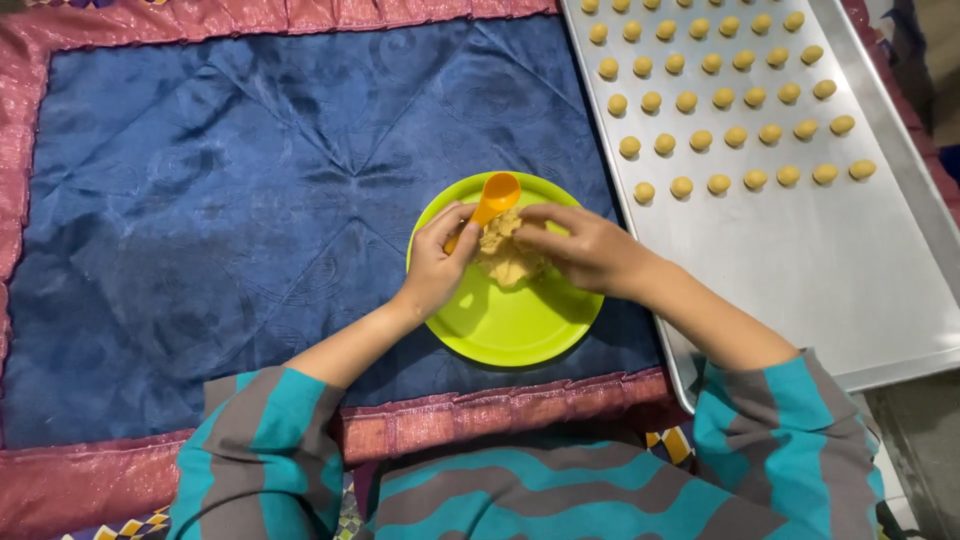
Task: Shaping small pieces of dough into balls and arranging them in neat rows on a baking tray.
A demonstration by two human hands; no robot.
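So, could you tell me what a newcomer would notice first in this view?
Probably the bright green plate in the middle of the blue quilted cloth, where the left hand holds an orange spoon and the right hand presses a lump of dough. To the right, a metal tray carries neat rows of small dough balls.

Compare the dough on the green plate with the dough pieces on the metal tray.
The dough lump on the green plate is one rough, uneven mass; the dough balls on the metal tray are many small rounded pieces. The lump sits under the left hand and right hand; the balls lie untouched in neat rows. Both share a tan colour.
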